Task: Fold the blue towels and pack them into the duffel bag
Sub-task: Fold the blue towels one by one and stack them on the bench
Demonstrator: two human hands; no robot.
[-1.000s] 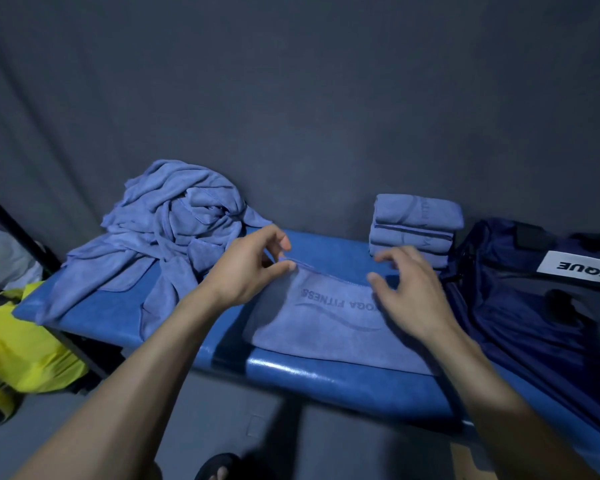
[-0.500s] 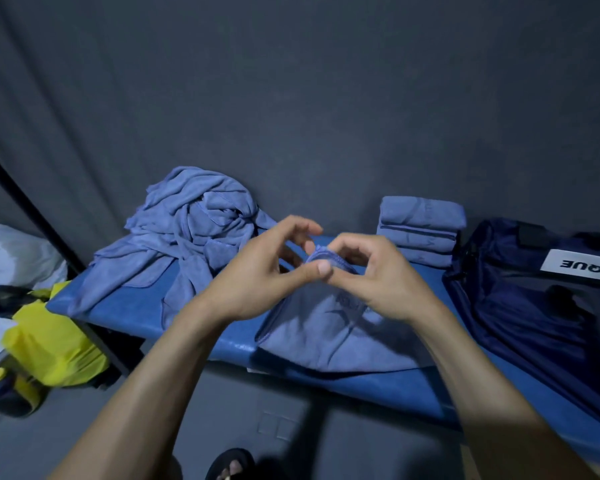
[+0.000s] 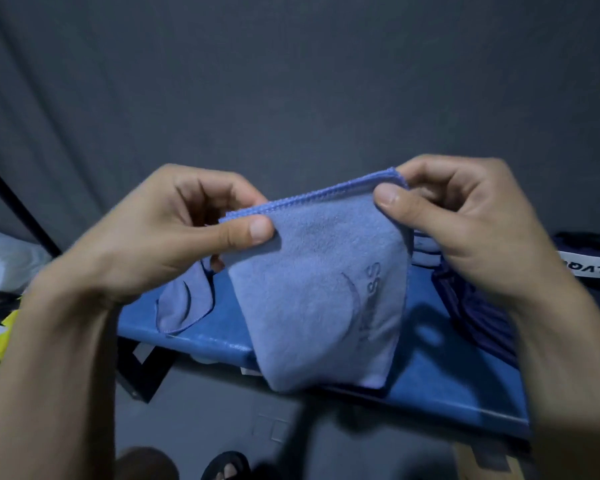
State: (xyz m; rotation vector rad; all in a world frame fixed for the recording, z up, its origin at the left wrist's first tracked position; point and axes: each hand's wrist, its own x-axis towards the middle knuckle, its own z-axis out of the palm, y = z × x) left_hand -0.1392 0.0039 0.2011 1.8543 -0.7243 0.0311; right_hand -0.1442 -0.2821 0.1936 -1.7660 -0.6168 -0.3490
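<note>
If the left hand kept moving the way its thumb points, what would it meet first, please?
Probably the right hand, across the towel both hands pinch; the left hand points rightward along its top edge. Depth is unclear.

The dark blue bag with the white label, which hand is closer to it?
Right. The right hand, pinching the towel's top corner, is up just beside the duffel bag. The left hand pinches the other corner, farther from it across the towel.

Towel (image 3: 319, 299): matt, fuzzy fleece-like cloth, stitched hem. Bench top (image 3: 440, 382), lower right: smooth, slightly glossy blue covering.
</note>
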